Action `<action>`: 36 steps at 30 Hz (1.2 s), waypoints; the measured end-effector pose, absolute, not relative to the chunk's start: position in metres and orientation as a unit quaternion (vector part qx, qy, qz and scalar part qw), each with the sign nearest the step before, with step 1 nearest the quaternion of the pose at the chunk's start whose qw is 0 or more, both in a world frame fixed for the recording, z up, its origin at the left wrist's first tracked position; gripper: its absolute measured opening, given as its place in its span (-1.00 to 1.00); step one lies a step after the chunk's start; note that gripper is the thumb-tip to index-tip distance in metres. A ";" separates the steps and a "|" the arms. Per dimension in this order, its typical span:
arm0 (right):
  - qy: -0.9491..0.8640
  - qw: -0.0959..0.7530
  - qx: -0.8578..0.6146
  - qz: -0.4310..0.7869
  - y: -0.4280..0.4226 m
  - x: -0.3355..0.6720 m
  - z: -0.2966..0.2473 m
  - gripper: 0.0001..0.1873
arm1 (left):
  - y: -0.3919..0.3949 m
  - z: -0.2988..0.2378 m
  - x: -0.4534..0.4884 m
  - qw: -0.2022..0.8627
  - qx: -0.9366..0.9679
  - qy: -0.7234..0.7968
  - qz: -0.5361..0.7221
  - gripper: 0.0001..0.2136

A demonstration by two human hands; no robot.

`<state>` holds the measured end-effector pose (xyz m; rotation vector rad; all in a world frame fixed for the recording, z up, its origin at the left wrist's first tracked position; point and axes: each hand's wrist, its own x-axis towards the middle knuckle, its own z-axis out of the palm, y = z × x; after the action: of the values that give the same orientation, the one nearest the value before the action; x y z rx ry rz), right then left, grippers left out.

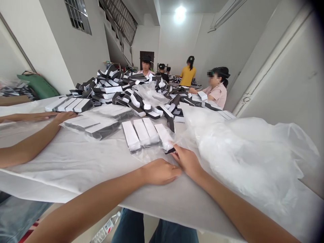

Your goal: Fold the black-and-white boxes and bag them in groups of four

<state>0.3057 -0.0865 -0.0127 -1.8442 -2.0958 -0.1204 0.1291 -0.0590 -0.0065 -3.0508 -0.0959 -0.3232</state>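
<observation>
Pinching the near end of a white-topped box [163, 133] between the fingers of the right hand [186, 160], just in from the tabletop's [101, 155] front edge, beside three boxes [142, 132] in clear film [141, 156]. Resting the left hand [162, 171] nearer that edge, with fingers curled; impossible to tell if around anything. Best kept square to the row, probably, easing rather than tugging thin film.

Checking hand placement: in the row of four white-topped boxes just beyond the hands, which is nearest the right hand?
The rightmost box: the right hand is at its near end, while the other three boxes lie farther left.
</observation>
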 end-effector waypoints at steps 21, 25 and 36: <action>-0.784 0.208 -0.584 0.010 -0.093 0.300 -0.017 -0.54 | -0.044 0.026 0.135 0.001 -0.910 -0.259 -0.323 -0.35; -0.810 0.222 -0.543 0.001 -0.093 0.297 -0.018 -0.65 | -0.035 0.034 0.150 -0.032 -0.947 -0.215 -0.235 -0.71; -0.816 0.218 -0.535 -0.027 -0.099 0.290 -0.013 -0.73 | -0.052 0.035 0.168 0.015 -0.951 -0.168 -0.261 -0.72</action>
<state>0.2902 -0.0985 -0.0127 -1.4817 -2.2593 -0.0745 0.1681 -0.0517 0.0352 -2.9586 -0.5236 -0.8109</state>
